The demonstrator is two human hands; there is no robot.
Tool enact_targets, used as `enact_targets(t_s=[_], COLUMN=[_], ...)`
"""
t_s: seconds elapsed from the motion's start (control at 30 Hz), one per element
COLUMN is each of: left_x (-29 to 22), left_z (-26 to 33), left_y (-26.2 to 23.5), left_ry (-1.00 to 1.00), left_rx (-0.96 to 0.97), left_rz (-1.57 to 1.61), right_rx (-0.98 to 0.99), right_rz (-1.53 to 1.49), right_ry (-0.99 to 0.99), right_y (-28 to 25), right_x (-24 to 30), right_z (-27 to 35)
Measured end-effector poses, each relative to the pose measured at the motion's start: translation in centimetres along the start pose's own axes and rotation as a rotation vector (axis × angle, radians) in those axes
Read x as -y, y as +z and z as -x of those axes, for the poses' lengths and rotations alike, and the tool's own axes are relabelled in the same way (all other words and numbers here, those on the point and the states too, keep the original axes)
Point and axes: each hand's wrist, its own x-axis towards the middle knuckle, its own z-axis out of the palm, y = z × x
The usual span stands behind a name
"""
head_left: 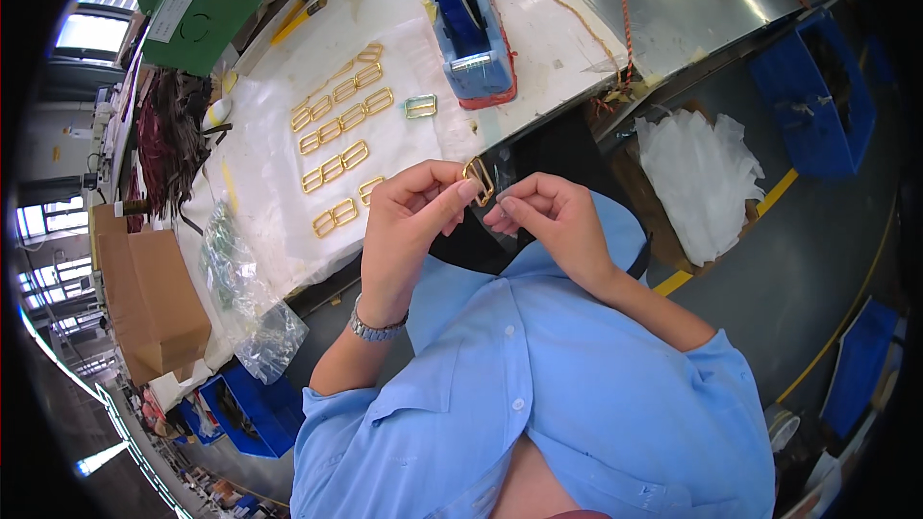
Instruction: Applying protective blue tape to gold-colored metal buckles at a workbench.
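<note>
Between the thumb and fingers of my left hand (423, 197) is a gold slide buckle (478, 181), held up in front of my chest just off the table edge. My right hand (548, 216) is close beside it, fingertips pinched together. Something clear and thin seems to lie near those fingertips, but I cannot make out what they hold. On the white sheet (413, 146) to the left, several similar gold buckles (334, 167) lie in rows. One buckle with a greenish tint (420, 107) lies apart, near a blue tape dispenser (471, 38).
A green machine (197, 0) stands at the far left, beside dark strips (173, 139). Clear plastic bags (236, 259) and a cardboard box (154, 293) are at the left. A carton with white sheets (697, 183) stands right of the table, with a blue bin (817, 96) beyond.
</note>
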Motion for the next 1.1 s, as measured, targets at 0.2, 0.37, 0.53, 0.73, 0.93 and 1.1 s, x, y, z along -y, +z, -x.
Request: enact_targets(t_s=[0.2,0.37,0.53,0.73,0.93,1.1], left_x=[0.9,1.1,1.3,1.8,3.1,3.6], left_z=[1.4,1.4,0.6,-0.3,-1.3,-1.5], left_y=[1.1,1.0,1.2,1.2,0.8,0.8], left_ry=[0.016,-0.046,-0.045,-0.078,-0.125,-0.157], left_rx=[0.033,0.083,0.068,0.099,0.098,0.112], left_rz=[0.054,0.024,-0.057,-0.047,-0.022,0.085], right_rx=[-0.009,-0.002,0.011,0.049,0.036,0.041], right_rz=[-0.064,-0.002,0.025,-0.031,-0.342,-0.254], right_ry=[0.027,0.046,0.034,0.076,0.219,0.189], right_y=[0.4,0.7,0.6,0.3,0.4,0.2], right_x=[0.6,1.4,1.3,1.4,1.2,0.9], right_z=[1.1,1.7,2.0,2.1,1.4,0.9])
